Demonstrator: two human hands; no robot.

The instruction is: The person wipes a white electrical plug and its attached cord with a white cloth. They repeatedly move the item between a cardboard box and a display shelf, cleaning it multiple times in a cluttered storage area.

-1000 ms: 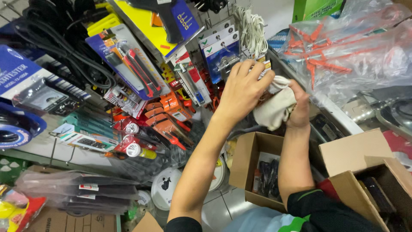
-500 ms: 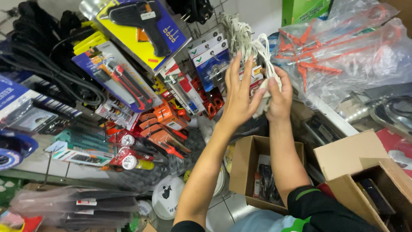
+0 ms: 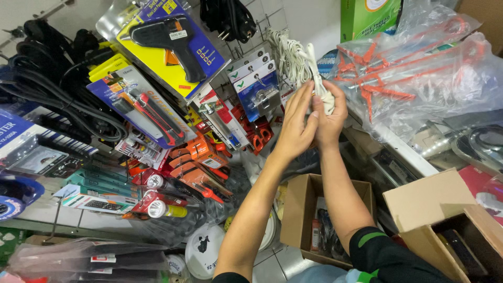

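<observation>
Nearest, an open cardboard box [image 3: 301, 202] on the floor, dark small goods inside. Above it, left hand [image 3: 294, 131], fingers straight and together, laid flat against the right hand [image 3: 329, 118], which is closed round the lower end of a white cord bundle [image 3: 298, 57] hanging from the display rack. Cord: light, limp, likely to uncoil and snag on neighbouring hooks; best gripped across the gathered middle, not by a loose strand. Beyond: carded padlocks [image 3: 262, 86], a black glue gun [image 3: 165, 36] on a yellow card, bagged orange tools [image 3: 414, 68].
</observation>
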